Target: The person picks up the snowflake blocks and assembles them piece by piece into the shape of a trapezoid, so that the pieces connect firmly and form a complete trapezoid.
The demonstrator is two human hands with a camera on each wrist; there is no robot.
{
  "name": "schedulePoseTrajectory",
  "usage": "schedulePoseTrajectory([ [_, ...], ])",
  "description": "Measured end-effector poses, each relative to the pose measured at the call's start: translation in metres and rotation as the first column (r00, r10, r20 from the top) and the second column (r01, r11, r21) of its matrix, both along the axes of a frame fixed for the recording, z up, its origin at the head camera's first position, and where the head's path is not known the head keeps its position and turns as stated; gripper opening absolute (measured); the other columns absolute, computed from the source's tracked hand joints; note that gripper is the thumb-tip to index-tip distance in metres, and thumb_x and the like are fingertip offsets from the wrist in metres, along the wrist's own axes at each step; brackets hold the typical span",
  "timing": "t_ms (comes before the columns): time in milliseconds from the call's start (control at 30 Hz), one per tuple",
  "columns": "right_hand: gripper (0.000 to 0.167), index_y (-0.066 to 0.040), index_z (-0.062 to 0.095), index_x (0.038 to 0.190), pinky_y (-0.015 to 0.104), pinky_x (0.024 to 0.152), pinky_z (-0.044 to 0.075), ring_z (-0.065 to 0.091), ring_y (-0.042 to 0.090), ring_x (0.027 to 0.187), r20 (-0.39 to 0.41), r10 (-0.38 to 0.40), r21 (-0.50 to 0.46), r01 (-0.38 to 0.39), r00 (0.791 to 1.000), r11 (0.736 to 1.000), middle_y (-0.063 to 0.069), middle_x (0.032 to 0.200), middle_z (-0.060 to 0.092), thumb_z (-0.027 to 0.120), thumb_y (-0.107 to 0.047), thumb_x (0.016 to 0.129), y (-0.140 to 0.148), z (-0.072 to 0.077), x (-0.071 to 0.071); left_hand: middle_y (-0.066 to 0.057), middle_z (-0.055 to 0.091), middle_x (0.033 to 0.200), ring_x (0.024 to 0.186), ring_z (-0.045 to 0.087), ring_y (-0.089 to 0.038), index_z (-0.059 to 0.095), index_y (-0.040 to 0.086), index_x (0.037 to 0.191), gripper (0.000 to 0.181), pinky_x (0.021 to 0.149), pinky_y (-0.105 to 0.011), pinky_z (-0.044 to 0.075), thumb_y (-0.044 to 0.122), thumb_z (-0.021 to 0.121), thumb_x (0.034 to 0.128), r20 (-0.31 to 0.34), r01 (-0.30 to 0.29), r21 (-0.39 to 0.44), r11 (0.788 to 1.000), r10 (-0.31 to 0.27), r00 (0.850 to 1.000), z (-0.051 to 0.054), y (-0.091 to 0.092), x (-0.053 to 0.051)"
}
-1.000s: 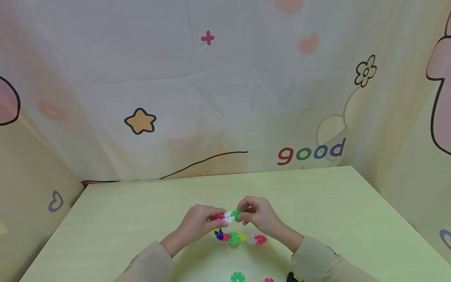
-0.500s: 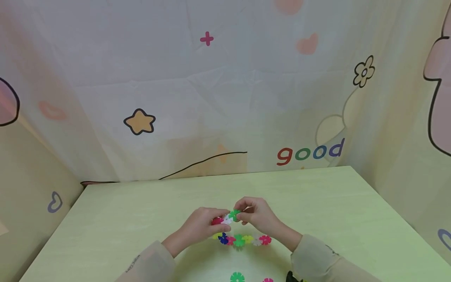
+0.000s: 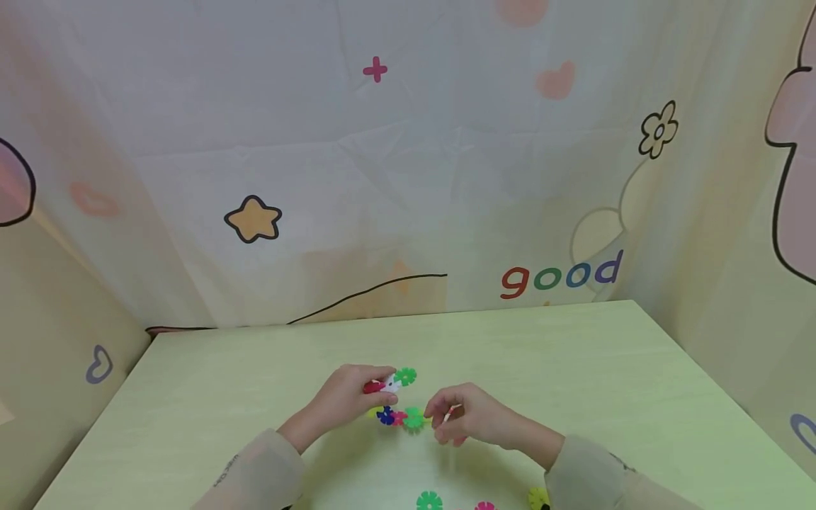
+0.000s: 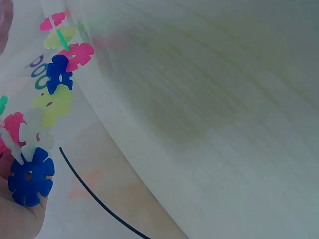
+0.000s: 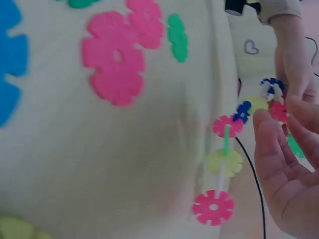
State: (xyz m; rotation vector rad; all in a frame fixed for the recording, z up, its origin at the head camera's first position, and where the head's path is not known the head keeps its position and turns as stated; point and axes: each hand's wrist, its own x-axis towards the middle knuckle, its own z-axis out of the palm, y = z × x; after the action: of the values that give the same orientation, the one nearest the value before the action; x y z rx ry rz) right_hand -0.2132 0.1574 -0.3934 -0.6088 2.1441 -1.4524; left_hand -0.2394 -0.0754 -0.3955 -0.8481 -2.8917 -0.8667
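Over the table [image 3: 574,368], the chain [image 3: 414,418] is pinched by the left hand [image 3: 350,393]; nothing visible is gripped by the loosely curled right hand [image 3: 474,416], poised by the loose end, best taken gently, links untwisted.

Your flower discs [image 4: 60,99] look like smooth, matt plastic; your sleeves [image 3: 263,469], cloth. The table [image 3: 242,397] looks smooth, wood-grained; beyond its far edge hangs a creased, matt cloth backdrop [image 3: 408,205].

Right hand [image 5: 289,184] curving beside a hanging flower chain [image 5: 235,163], left hand [image 5: 295,62] holding it, pink flowers [image 5: 105,42] lying on the table [image 5: 99,164]
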Motion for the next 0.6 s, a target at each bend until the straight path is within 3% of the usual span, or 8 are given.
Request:
schedulePoseTrajectory([
  [100, 0.021, 0.006, 0.058, 0.096, 0.024, 0.051, 0.046, 0.053, 0.012, 0.063, 0.063, 0.078, 0.025, -0.08, 0.995, 0.997, 0.0, 0.074, 0.056, 0.062, 0.001, 0.076, -0.001, -0.009, 0.006, -0.001, 0.064, 0.108, 0.09, 0.059, -0.013, 0.058, 0.015, 0.118, 0.047, 0.077, -0.027, 0.049, 0.038, 0.064, 0.0773, 0.002, -0.004, 0.001, 1.0, 0.004, 1.0, 0.0, -0.003, -0.001],
  [300, 0.018, 0.003, 0.06, 0.094, 0.02, 0.048, 0.042, 0.052, 0.011, 0.057, 0.097, 0.162, 0.061, -0.168, 0.982, 0.984, 0.001, 0.072, 0.056, 0.063, 0.001, 0.075, -0.006, -0.022, 0.015, -0.002, 0.064, 0.107, 0.092, 0.059, -0.015, 0.057, 0.016, 0.119, 0.044, 0.079, -0.031, 0.049, 0.034, 0.064, 0.0783, 0.012, -0.004, 0.002, 1.0, 0.004, 1.0, 0.001, -0.006, -0.001],
  [467, 0.016, -0.001, 0.062, 0.093, 0.018, 0.055, 0.041, 0.048, 0.01, 0.061, 0.142, 0.229, 0.121, -0.246, 0.963, 0.962, 0.0, 0.071, 0.056, 0.063, -0.001, 0.077, -0.009, -0.027, 0.019, -0.001, 0.064, 0.106, 0.091, 0.059, -0.014, 0.057, 0.017, 0.119, 0.045, 0.078, -0.029, 0.049, 0.036, 0.064, 0.0783, 0.017, 0.002, -0.003, 1.0, -0.002, 1.0, 0.001, -0.007, -0.001],
  [600, 0.015, -0.003, 0.063, 0.095, 0.017, 0.059, 0.04, 0.046, 0.007, 0.063, 0.133, 0.294, 0.171, -0.315, 0.946, 0.934, -0.003, 0.07, 0.054, 0.062, -0.003, 0.079, -0.01, -0.028, 0.023, 0.0, 0.064, 0.106, 0.088, 0.058, -0.011, 0.058, 0.017, 0.118, 0.045, 0.076, -0.027, 0.048, 0.037, 0.063, 0.078, 0.01, 0.009, -0.012, 1.0, -0.009, 1.0, 0.001, -0.008, -0.001],
])
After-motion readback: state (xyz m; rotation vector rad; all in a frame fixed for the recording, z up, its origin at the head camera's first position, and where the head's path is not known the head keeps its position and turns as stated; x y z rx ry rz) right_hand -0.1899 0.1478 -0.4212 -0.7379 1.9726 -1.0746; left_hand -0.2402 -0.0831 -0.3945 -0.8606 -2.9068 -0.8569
